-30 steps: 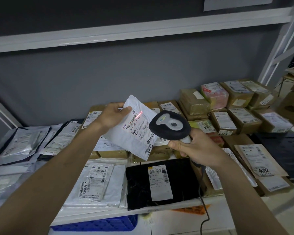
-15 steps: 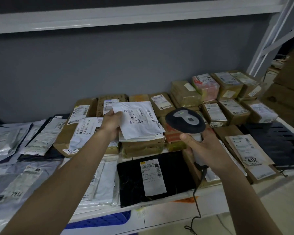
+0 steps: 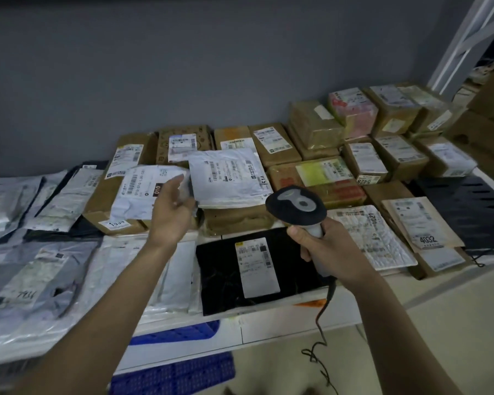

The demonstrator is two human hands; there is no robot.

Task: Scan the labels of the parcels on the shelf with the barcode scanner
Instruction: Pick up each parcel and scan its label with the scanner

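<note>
My right hand (image 3: pixel 328 252) grips the handle of a black and grey barcode scanner (image 3: pixel 295 206), held over the shelf's front middle, its cord hanging down. My left hand (image 3: pixel 173 208) hovers open, palm up, just left of a white poly mailer (image 3: pixel 228 178) that lies flat on top of brown boxes, label up. The fingers are apart and hold nothing. Left of that hand lies another white mailer (image 3: pixel 143 192) with a barcode label. A black mailer (image 3: pixel 257 269) with a white label lies at the shelf front, below both hands.
Brown cardboard boxes (image 3: pixel 388 155) with labels fill the back and right of the white shelf (image 3: pixel 283 323). Grey and white poly bags (image 3: pixel 32 269) cover the left. A bubble mailer (image 3: pixel 374 235) and a "4032" envelope (image 3: pixel 419 223) lie right. Blue crates (image 3: pixel 177 372) sit below.
The white mailer that my left hand held up under the scanner's red beam now lies on the boxes; the hand has let go and opened. The scanner dropped lower and rightward.
</note>
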